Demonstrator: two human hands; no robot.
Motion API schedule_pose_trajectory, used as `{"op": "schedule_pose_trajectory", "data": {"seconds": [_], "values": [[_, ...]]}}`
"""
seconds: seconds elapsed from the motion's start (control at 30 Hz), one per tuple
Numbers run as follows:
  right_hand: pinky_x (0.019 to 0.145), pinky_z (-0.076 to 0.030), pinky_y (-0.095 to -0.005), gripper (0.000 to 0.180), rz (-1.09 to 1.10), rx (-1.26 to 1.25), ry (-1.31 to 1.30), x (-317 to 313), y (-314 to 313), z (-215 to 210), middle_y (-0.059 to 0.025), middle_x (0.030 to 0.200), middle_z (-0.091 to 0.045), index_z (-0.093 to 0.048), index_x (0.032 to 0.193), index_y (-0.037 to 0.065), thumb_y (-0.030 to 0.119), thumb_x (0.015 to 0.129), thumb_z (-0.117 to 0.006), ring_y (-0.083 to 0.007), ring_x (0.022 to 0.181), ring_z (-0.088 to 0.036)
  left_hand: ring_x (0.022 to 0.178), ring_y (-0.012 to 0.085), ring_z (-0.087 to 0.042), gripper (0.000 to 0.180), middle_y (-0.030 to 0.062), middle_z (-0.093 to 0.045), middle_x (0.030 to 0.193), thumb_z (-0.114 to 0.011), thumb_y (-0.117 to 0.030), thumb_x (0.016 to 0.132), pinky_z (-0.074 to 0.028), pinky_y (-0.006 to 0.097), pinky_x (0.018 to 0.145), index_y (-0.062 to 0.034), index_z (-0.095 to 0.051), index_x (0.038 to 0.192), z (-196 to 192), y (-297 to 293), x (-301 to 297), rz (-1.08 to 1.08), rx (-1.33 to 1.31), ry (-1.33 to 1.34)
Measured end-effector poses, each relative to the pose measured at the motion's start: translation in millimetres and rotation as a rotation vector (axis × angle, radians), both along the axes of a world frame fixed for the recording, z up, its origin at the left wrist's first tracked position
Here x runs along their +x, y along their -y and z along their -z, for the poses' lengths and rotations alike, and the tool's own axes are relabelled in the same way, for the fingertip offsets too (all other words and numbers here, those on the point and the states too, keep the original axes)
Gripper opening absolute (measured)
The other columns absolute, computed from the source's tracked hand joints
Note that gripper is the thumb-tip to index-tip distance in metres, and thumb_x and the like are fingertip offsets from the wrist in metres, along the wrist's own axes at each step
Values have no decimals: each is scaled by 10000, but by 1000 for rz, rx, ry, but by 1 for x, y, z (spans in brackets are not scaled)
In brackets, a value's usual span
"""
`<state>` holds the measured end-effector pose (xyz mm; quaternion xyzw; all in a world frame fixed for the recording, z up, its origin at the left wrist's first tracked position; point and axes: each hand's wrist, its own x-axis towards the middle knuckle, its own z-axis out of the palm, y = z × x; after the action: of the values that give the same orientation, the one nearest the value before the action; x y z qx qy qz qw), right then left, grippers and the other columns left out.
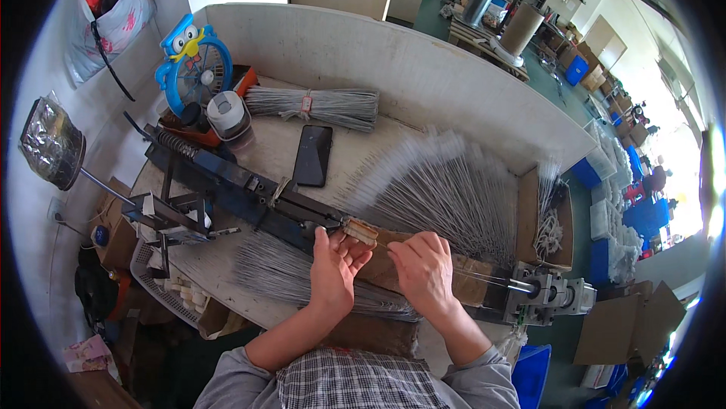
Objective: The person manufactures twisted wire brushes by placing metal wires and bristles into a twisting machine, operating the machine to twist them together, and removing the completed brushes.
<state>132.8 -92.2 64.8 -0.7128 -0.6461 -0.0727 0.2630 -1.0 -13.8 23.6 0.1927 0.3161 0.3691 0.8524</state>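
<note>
My left hand (pixel 335 267) is palm up with its fingers loosely curled and apart. It is beside a small tan block (pixel 361 232) on the long dark bench machine (pixel 291 205); I see nothing gripped in it. My right hand (pixel 425 271) is closed in a pinch just right of the block. Thin wires (pixel 484 279) run from near that hand to a metal spindle (pixel 522 286) at the machine's right end. The fingertips partly hide what they pinch. Behind the hands, many thin grey wires with pale, fuzzy ends (pixel 446 189) lie fanned out.
A black phone (pixel 312 155), a tied wire bundle (pixel 314 106), a lidded jar (pixel 229 115) and a blue toy-shaped fan (pixel 198 65) are at the back. More wires (pixel 276 267) lie in front of the machine. A curved low wall (pixel 423 53) edges the table; a cardboard box (pixel 527 216) stands right.
</note>
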Motion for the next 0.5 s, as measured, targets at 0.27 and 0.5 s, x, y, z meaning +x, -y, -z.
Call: {"op": "schedule_pose_trajectory", "data": {"seconds": [0.27, 0.5], "values": [[810, -445, -364, 212, -19, 3, -72, 5, 6, -6, -32, 853, -644, -684, 953, 82, 96, 743, -708, -228, 911, -569, 1108, 213, -541, 607, 80, -564, 1181, -335, -556, 977, -377, 350, 987, -36, -472, 1259, 1, -2, -1, 70, 85, -48], [672, -517, -343, 160, -43, -152, -227, 2, 59, 27, -28, 859, -648, -687, 900, 89, 127, 746, -712, -220, 795, -620, 1163, 200, -523, 427, 107, -522, 1281, -499, -203, 961, -405, 350, 987, -24, -413, 1339, 6, 11, -12, 269, 147, -227]]}}
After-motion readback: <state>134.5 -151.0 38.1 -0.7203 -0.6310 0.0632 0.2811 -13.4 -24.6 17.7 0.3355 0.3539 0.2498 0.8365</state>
